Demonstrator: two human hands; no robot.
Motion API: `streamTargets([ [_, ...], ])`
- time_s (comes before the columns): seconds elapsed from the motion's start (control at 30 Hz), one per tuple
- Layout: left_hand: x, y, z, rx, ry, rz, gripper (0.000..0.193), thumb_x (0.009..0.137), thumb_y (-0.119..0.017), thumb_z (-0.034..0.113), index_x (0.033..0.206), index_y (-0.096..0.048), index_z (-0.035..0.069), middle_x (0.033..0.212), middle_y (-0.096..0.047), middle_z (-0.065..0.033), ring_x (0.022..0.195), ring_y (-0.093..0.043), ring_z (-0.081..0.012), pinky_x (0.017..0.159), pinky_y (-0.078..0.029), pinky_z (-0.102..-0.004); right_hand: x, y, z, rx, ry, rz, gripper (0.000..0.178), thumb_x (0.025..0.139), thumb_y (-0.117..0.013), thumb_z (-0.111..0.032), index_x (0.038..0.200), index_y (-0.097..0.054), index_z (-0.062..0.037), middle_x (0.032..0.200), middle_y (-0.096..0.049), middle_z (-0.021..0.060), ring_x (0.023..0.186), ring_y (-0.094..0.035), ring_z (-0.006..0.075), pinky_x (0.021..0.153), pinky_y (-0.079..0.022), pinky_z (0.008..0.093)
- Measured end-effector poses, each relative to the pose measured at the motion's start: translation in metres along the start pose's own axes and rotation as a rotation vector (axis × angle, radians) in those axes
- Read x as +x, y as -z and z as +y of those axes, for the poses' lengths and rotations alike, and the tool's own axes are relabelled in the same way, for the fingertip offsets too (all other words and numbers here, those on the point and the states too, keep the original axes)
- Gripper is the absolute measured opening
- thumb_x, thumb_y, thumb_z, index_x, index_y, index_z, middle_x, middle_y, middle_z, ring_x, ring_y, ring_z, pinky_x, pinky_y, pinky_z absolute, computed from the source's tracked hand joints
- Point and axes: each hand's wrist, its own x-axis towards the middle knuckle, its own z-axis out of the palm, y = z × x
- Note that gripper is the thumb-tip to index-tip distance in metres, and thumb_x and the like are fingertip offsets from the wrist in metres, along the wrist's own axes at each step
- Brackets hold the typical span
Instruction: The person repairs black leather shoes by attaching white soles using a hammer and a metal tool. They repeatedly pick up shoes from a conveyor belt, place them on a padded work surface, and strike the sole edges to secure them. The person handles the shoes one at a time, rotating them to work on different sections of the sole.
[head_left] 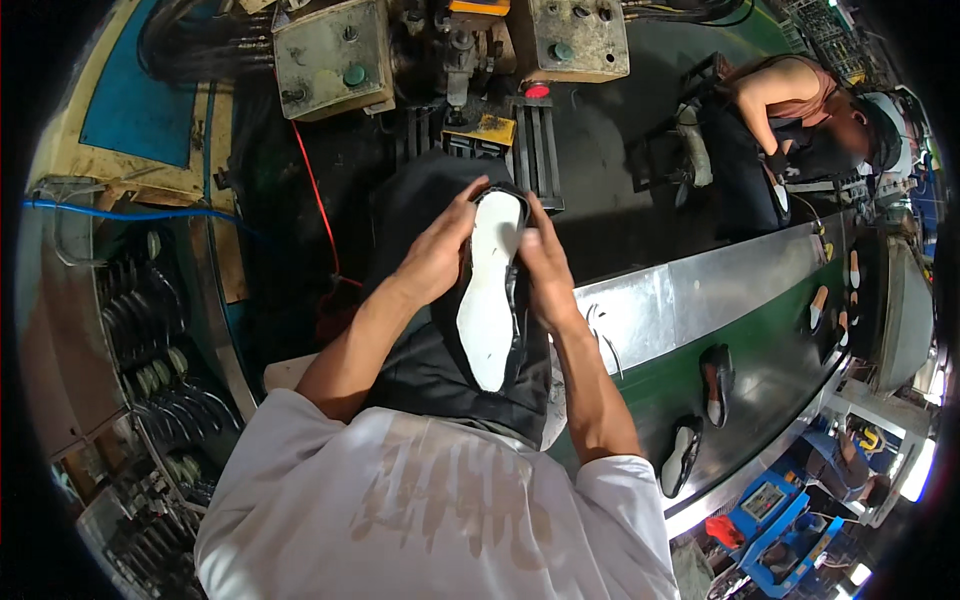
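Over my lap I hold a black shoe (490, 300), its long white underside turned up toward me and its dark upper showing along the edges. My left hand (437, 250) is closed on the far end's left side. On the opposite side my right hand (547, 265) grips the same end, fingers reaching around the rim. The shoe's near end points toward my body, free of both hands. What the fingers do beneath the shoe is hidden.
Ahead stands a machine (460, 60) between two grey control boxes (335, 60). A steel ledge (690, 290) and green conveyor belt (640, 410) with several shoes run along my right. Racks of dark curved pieces (155, 310) stand left. A co-worker (785, 100) bends over another shoe, far right.
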Motion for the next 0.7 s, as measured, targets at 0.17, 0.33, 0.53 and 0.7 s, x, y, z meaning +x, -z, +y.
streamTargets([
  [0.17, -0.012, -0.004, -0.036, -0.170, 0.069, 0.009, 0.066, 0.117, -0.034, 0.044, 0.170, -0.021, 0.007, 0.173, -0.029, -0.0131, 0.159, -0.027, -0.0245, 0.131, -0.020, -0.0383, -0.007, 0.017, 0.024, -0.003, -0.012, 0.084, 0.072, 0.114, -0.043, -0.047, 0.164, -0.031, 0.0036, 0.163, -0.043, 0.0204, 0.150, -0.043, 0.0282, 0.125, -0.032, 0.0372],
  [0.33, -0.013, -0.012, -0.041, 0.331, -0.016, 0.067, 0.068, 0.115, -0.040, 0.039, 0.171, -0.015, 0.007, 0.174, -0.023, -0.0197, 0.160, -0.023, -0.0314, 0.130, -0.020, -0.0396, -0.009, 0.011, 0.033, -0.401, 0.055, 0.190, 0.062, 0.116, -0.038, -0.037, 0.161, -0.038, 0.0049, 0.158, -0.050, 0.0279, 0.148, -0.048, 0.0355, 0.121, -0.038, 0.0402],
  [0.53, -0.006, -0.013, -0.040, 0.454, -0.018, 0.182, 0.063, 0.113, -0.046, 0.028, 0.168, -0.025, 0.006, 0.168, -0.034, -0.0218, 0.155, -0.035, -0.0324, 0.126, -0.028, -0.0400, -0.007, -0.005, 0.003, -0.711, -0.010, 0.199, 0.063, 0.116, -0.045, -0.035, 0.160, -0.035, 0.0088, 0.154, -0.055, 0.0267, 0.136, -0.059, 0.0323, 0.113, -0.045, 0.0379],
  [0.7, -0.004, -0.010, -0.044, 0.294, 0.040, 0.431, 0.063, 0.111, -0.053, 0.034, 0.164, -0.033, 0.006, 0.162, -0.043, -0.0252, 0.150, -0.042, -0.0355, 0.122, -0.034, -0.0425, -0.096, -0.045, -0.045, -1.182, 0.276, -0.024, 0.097, 0.081, -0.090, -0.031, 0.163, -0.042, -0.0144, 0.167, -0.028, 0.0323, 0.147, -0.039, 0.0538, 0.114, -0.047, 0.0538],
])
